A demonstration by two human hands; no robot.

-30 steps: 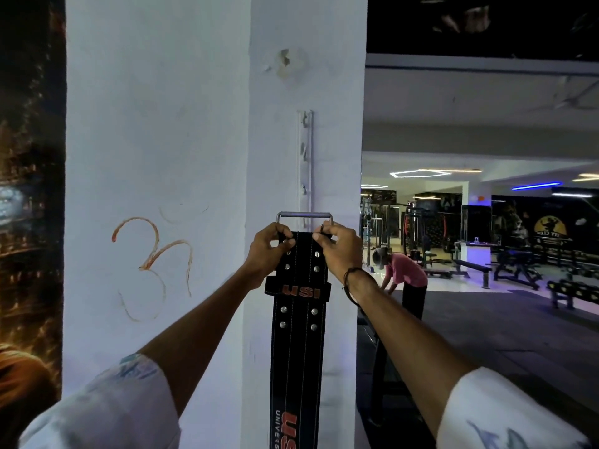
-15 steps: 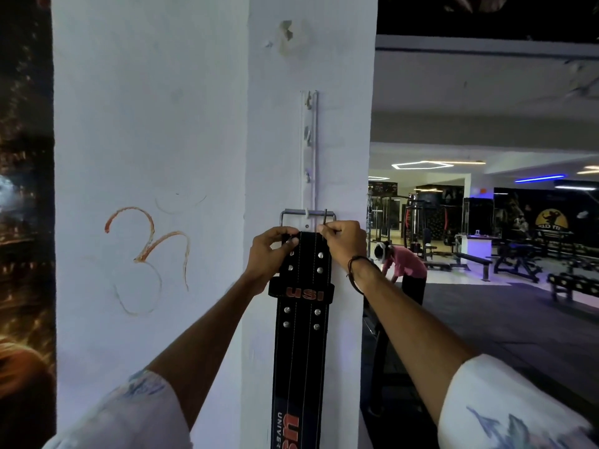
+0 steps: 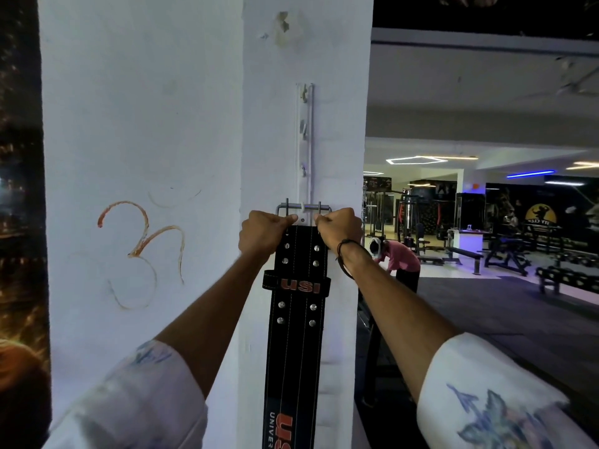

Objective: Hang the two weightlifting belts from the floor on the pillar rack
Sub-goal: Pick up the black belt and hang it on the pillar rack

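The belt (image 3: 293, 335) hangs flat against the pillar (image 3: 275, 124), its buckle (image 3: 303, 208) raised to the lowest hook (image 3: 302, 209) of the rack (image 3: 304, 137). The left hand (image 3: 264, 233) pinches the belt's top corner at 9 o'clock of the buckle; the right hand (image 3: 338, 230) pinches the corner at 3 o'clock. Both are closed around the leather, thumbs on top. The buckle bar sits across the hook, but the view does not confirm whether the hook tip is through the frame. Three upper hooks are empty. The second belt is not in view.

Likely faults from here:
- Early release. If the bar only rests in front of the hook, the belt drops to the floor under its own weight.
- Uneven lift. If one hand leads, the buckle tilts and slides off toward 3 or 9 o'clock.
- Prong interference. Two prongs stand up at 12 o'clock of the bar and may foul the hook.

Judged step: seat the bar, then ease off the grip.
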